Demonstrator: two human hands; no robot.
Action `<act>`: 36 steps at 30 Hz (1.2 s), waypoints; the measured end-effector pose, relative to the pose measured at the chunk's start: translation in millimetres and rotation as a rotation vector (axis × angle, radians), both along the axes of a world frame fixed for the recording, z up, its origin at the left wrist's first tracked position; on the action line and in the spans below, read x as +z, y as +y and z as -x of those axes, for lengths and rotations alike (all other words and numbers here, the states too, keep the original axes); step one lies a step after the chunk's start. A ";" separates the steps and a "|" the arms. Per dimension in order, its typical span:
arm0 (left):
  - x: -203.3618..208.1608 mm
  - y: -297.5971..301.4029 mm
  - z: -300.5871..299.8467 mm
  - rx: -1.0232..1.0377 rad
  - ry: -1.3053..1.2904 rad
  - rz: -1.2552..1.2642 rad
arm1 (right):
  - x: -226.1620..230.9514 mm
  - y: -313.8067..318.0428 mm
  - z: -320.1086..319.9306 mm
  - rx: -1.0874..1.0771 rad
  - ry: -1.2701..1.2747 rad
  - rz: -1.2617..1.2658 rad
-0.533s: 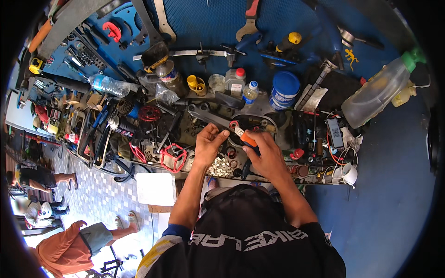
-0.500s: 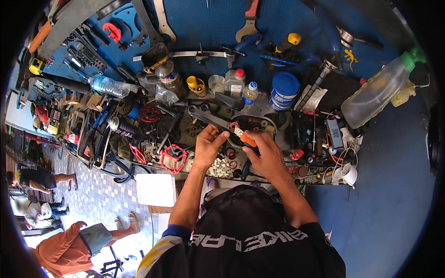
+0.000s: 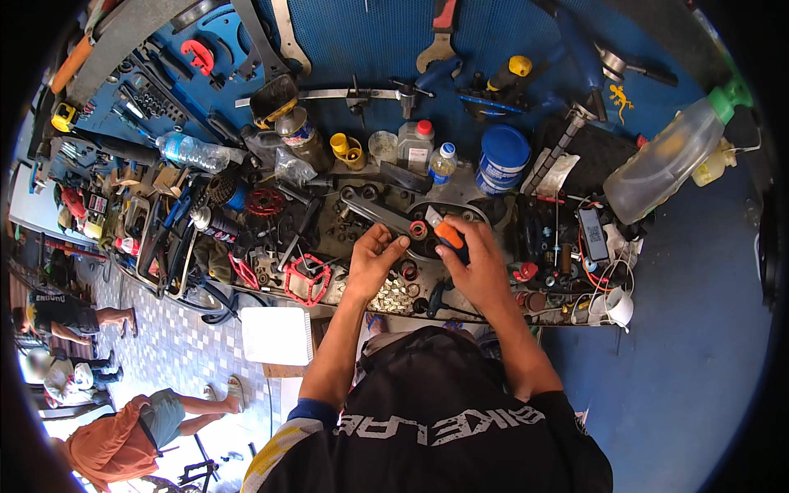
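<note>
My left hand (image 3: pixel 377 256) is closed on a grey bicycle crank arm (image 3: pixel 380 214) above the bench. The arm slants from upper left down to its lower right end, where a red ring (image 3: pixel 418 229) shows around a hole. In my right hand (image 3: pixel 475 261) is an orange and black utility knife (image 3: pixel 448 233), its pale tip pointing up and left. That tip is just right of the red ring, apart from it. Below my hands lies a pile of gold-coloured chain (image 3: pixel 393 297), with a black-handled tool (image 3: pixel 448 302) beside it.
A red pedal (image 3: pixel 308 279) and a red chainring (image 3: pixel 265 201) lie to the left. Behind stand a blue tub (image 3: pixel 503 160), a small blue-capped bottle (image 3: pixel 443 164) and a yellow container (image 3: pixel 348 153). A phone (image 3: pixel 592 234) rests at the right. People (image 3: pixel 115 444) are at lower left.
The knife tip has come away from the red ring, and my right hand has turned slightly. The crank arm has shifted a little in my left hand. The person at lower left has moved.
</note>
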State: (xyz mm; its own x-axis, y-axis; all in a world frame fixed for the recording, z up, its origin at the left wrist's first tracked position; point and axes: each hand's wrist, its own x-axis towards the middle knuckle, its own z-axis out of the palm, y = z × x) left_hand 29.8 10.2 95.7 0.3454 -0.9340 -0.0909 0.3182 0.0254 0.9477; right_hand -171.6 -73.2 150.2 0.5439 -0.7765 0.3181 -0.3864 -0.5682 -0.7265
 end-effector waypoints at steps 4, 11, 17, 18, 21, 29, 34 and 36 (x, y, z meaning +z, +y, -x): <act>1.4 -0.1 -2.3 -0.001 -0.033 -0.009 | 12.3 -1.4 4.5 0.021 0.022 -0.014; -3.7 -6.5 -4.0 0.029 -0.090 -0.003 | 13.9 2.3 8.1 0.094 0.198 -0.055; -14.6 -7.8 -5.4 0.036 -0.135 0.013 | 13.3 1.3 3.0 0.073 0.211 -0.075; -16.0 -7.4 -5.7 0.033 -0.146 0.018 | 12.7 0.9 2.3 0.074 0.191 -0.076; -4.1 -7.7 -0.2 0.010 -0.068 0.023 | 8.1 -1.6 1.8 0.067 0.121 -0.071; -8.6 -5.8 -8.9 0.004 0.038 0.027 | -2.2 -22.8 1.1 -0.014 0.005 0.000; -10.3 -6.1 -13.9 -0.005 0.000 0.023 | -37.2 -30.7 2.7 -0.043 0.660 -0.149; -19.1 -4.4 -19.7 0.014 -0.038 0.009 | -50.7 -27.1 6.0 -0.017 0.678 -0.131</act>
State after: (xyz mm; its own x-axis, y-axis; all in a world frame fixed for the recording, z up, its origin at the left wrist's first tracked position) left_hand 49.5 5.8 76.6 0.3618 -0.9297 -0.0695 0.2819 0.0380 0.9587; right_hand -177.6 -100.4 99.5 0.5771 -0.7955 -0.1848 -0.7875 -0.4821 -0.3839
